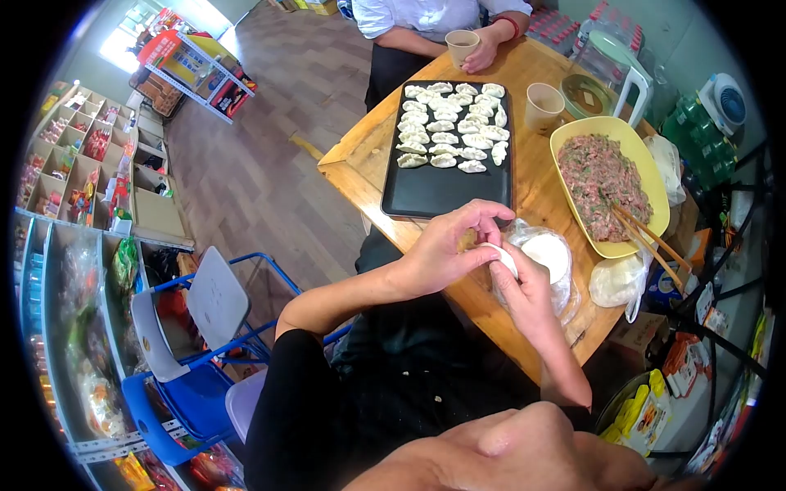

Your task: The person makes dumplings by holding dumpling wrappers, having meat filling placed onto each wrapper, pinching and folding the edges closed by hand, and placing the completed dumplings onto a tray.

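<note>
A small white dough piece [501,259] is pinched between my two hands above the table's near edge. My left hand [458,245] holds its left side with thumb and fingers, and my right hand [528,286] grips it from the right. Round white wrappers [546,257] lie on clear plastic just behind my right hand. Beyond my hands, a black tray [446,192] bears several rows of folded dumplings [444,127]. To the right, a yellow bowl [661,200] holds minced filling [602,180], with wooden chopsticks [651,241] resting in it.
Across the wooden table [352,151], a person holds a paper cup [463,49]. Another cup [544,108] and a clear pitcher [602,74] stand behind the bowl. A knotted plastic bag [618,281] is at the right edge. Blue chairs [192,405] and shelves [151,209] are at left.
</note>
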A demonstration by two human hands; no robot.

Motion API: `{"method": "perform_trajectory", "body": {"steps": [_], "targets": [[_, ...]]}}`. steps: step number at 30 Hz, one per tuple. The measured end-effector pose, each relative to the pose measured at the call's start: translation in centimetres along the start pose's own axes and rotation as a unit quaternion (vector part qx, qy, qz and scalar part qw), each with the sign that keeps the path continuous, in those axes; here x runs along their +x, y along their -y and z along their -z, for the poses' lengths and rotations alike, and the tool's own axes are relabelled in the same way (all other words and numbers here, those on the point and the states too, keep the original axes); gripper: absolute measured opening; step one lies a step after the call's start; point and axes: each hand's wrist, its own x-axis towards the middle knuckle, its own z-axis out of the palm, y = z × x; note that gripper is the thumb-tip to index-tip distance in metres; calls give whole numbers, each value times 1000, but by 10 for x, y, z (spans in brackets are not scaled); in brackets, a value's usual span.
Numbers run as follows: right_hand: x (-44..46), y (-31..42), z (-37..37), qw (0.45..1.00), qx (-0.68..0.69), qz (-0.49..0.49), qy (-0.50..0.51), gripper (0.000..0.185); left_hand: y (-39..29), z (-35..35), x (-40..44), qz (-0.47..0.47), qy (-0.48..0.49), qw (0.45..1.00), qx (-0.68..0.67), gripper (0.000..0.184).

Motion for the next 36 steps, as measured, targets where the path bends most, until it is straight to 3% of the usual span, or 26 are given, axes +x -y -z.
{"method": "perform_trajectory", "body": {"steps": [3,6,9,15,25,34,36], "targets": [[0,-8,-2,1000,10,-6,-1,27,-1,0,1,0,1,1000,-21,54],[0,-15,-4,972,228,-50,-34,31,5,-1,0,-21,-27,995,-91,71],[2,-17,-2,945,320,-34,-53,35,13,-3,-2,-27,-46,992,-115,79],[0,-21,-4,943,324,-32,-67,36,20,-10,-4,-15,-78,978,-190,75],[2,-21,-7,947,314,-24,-67,35,21,-13,-6,3,-103,985,-140,64],[7,-24,-5,985,163,-29,-46,30,40,-13,-12,15,-99,988,-116,63],[7,-22,-5,983,174,-22,-51,29,41,-15,-14,19,-86,968,-233,72]]}}
